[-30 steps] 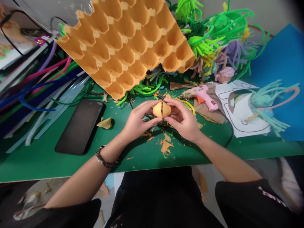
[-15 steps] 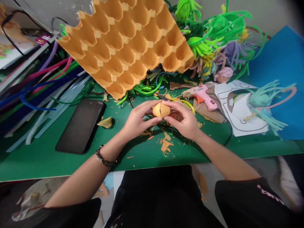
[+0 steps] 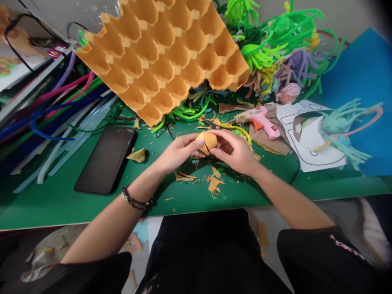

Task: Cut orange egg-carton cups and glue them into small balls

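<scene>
Between my two hands is a small rounded piece of tan egg-carton pulp [image 3: 207, 140], with a dark seam on the side toward me. My left hand [image 3: 183, 150] is closed on its left side, the thumb lying over the front. From the right, my right hand [image 3: 235, 152] grips it with thumb and fingers. Just beyond the hands lie scissors [image 3: 237, 129] with a yellow handle. Torn scraps of pulp [image 3: 215, 183] are scattered on the green table [image 3: 183, 202] below. A loose cup-shaped carton piece [image 3: 137, 155] sits left of my left hand.
A large egg tray [image 3: 171, 53] leans across the back. A phone [image 3: 105, 159] lies at left beside bundled pipe cleaners [image 3: 52, 106]. To the right are a pink glue gun [image 3: 266, 122], paper cutouts [image 3: 324, 157], a blue board [image 3: 355, 90] and fuzzy green bundles [image 3: 263, 59].
The carton piece has been turned and tilted in my hands, so its seam now sits lower and slants. My left thumb has moved up onto its front.
</scene>
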The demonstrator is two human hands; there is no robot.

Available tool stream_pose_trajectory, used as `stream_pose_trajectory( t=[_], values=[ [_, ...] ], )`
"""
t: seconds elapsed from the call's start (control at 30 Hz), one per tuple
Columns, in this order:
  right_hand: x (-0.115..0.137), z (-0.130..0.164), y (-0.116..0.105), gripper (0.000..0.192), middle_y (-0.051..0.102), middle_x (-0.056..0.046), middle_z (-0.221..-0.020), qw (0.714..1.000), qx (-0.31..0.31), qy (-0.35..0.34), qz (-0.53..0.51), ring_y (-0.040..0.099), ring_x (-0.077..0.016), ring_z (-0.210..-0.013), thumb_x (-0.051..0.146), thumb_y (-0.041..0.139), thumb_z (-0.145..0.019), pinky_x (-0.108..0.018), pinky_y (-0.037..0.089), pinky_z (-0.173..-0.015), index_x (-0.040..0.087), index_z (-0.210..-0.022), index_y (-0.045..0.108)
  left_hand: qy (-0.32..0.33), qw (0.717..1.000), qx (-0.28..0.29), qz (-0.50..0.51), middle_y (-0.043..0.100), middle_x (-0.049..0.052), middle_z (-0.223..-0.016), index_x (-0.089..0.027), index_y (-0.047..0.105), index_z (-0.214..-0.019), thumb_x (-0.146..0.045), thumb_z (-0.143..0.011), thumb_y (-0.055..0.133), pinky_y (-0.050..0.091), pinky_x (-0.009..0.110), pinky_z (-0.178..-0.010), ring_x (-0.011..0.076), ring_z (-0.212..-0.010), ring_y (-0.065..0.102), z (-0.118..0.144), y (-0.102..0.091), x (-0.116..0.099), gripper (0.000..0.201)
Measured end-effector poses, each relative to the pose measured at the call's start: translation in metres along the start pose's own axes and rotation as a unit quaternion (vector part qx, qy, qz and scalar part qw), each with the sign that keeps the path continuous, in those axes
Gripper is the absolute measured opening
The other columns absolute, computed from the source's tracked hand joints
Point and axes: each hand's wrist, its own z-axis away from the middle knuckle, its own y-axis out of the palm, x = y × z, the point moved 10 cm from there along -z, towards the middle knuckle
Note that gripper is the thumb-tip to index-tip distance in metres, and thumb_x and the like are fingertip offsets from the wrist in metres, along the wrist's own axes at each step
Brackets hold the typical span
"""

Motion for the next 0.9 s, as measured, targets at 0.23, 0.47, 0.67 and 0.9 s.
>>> stream_pose_trajectory(
  t=[0.23, 0.47, 0.67, 0.9],
  values=[
    [0.012, -0.001, 0.000, 0.035, 0.058, -0.003, -0.127, 0.996, 0.015, -0.080, 0.023, 0.058, -0.0166, -0.108, 0.026, 0.053, -0.089, -0.035, 0.051, -0.089, 0.024, -0.124, 0.053, -0.060, 0.995, -0.014, 0.074, 0.071, 0.006, -0.087, -0.012, 0.067, -0.098, -0.055, -0.072, 0.069, 0.055, 0.018, -0.070, 0.0095, -0.074, 0.066, 0.002, -0.001, 0.011, 0.050],
    [0.008, -0.002, -0.001, 0.032, 0.062, -0.003, -0.119, 0.997, 0.012, -0.078, 0.019, 0.061, -0.0161, -0.098, 0.029, 0.055, -0.088, -0.036, 0.053, -0.083, 0.025, -0.120, 0.056, -0.057, 0.996, -0.003, 0.073, 0.065, 0.002, -0.076, -0.012, 0.067, -0.097, -0.055, -0.071, 0.070, 0.050, 0.014, -0.057, 0.0055, -0.061, 0.059, 0.001, 0.001, 0.009, 0.050],
    [0.012, 0.001, 0.001, 0.030, 0.060, -0.003, -0.108, 0.995, 0.005, -0.099, 0.012, 0.056, -0.0108, -0.078, 0.024, 0.055, -0.088, -0.028, 0.053, -0.069, 0.026, -0.117, 0.056, 0.006, 1.000, 0.008, -0.010, 0.063, 0.001, -0.075, -0.014, 0.064, -0.110, -0.048, -0.078, 0.065, 0.047, 0.017, -0.054, 0.0064, -0.059, 0.054, 0.003, 0.000, -0.007, 0.046],
    [0.022, 0.003, 0.002, 0.031, 0.055, -0.002, -0.100, 0.989, 0.004, -0.137, 0.059, 0.054, -0.0127, -0.086, 0.020, 0.055, -0.088, -0.029, 0.052, -0.074, 0.027, -0.118, 0.055, 0.106, 0.987, -0.045, -0.113, 0.068, 0.009, -0.101, -0.013, 0.062, -0.114, -0.043, -0.078, 0.064, 0.052, 0.024, -0.064, 0.0127, -0.073, 0.061, 0.005, -0.005, -0.025, 0.047]
  ],
)
